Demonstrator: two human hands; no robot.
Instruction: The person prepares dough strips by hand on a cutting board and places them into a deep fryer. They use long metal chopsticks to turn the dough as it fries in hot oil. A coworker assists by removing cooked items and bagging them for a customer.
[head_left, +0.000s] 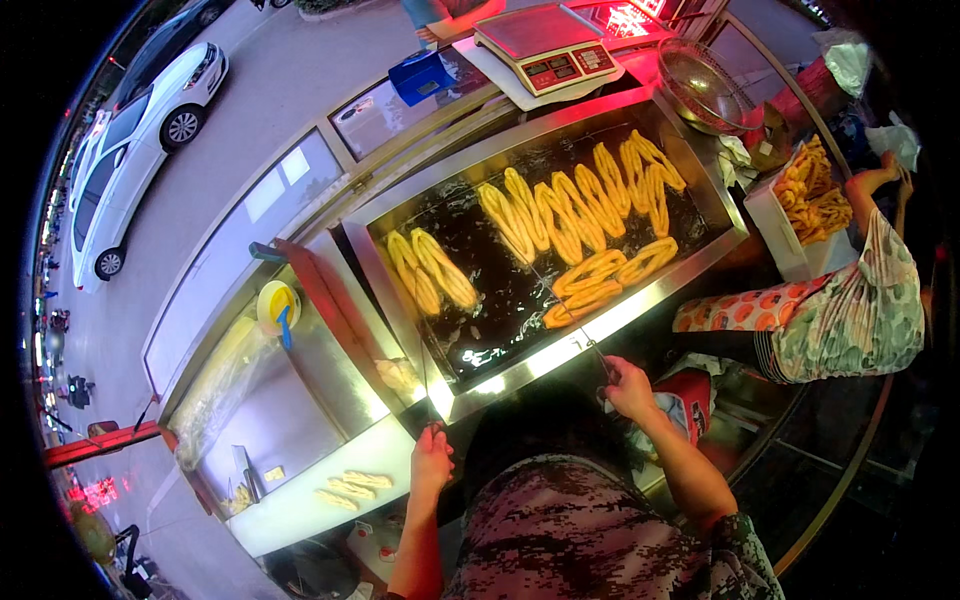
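Observation:
My left hand (431, 459) is closed around a thin metal rod (425, 367), which reaches over the near left corner of a rectangular frying vat (525, 373). Its far end comes near two pale yellow dough twists (442, 270) at the vat's left side. My right hand (630, 388) grips a second thin rod (562, 304) that slants across the front rim into the dark oil. The tip lies close to a row of longer dough twists (566, 214). Nearer the front rim float several more golden twists (589, 271).
Raw dough twists (352, 486) and a dough cutter (244, 469) lie on the left worktop (300, 517). A bowl (278, 307) holds yellow liquid. Beyond the vat are a scale (551, 56) and wire strainer (705, 86). At right, another person (847, 307) stands near a box of fried twists (814, 191).

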